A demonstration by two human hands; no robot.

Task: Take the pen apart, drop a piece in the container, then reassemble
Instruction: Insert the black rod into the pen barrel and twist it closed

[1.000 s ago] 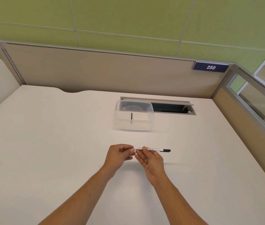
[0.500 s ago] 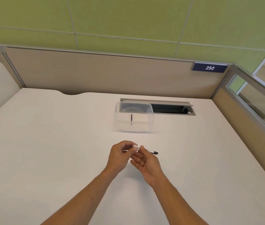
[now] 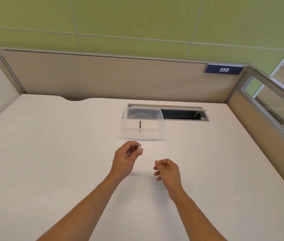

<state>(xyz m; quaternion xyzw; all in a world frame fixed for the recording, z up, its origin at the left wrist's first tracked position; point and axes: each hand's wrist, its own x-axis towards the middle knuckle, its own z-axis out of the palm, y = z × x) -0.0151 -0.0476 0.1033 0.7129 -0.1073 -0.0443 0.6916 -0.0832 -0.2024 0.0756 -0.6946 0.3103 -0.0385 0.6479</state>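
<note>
A small pale pen piece (image 3: 139, 146), which looks like an end plug or a short tube seen end-on, sits pinched between the thumb and fingertips of the left hand (image 3: 126, 158). That hand is clamped on it and held just above the worktop (image 3: 50, 153), a little short of the clear container (image 3: 142, 125), which stands directly beyond the knuckles. Inside the container lies a thin dark rod (image 3: 140, 126), probably the ink refill or another slim part of the pen, resting on the bottom and pointing away from the person.

The right hand (image 3: 167, 170) hangs nearer the body and off to the side of the left one, the two well apart. Its fingers are curled loosely inward. Whether it hides the pen's barrel in the palm cannot be told, since nothing of the barrel shows past the fingers, and no barrel lies on the worktop either.

As a judgement, the task seems to be about midway: the pen is apart and one piece is already in the container. What remains is either to drop the small piece too or to start reassembly, which would mean fetching the rod back out and joining all the parts.

Beyond the container a cable hatch (image 3: 181, 114) stands open in the worktop, and a partition behind it carries a number plate (image 3: 223, 69) reading 250.
</note>
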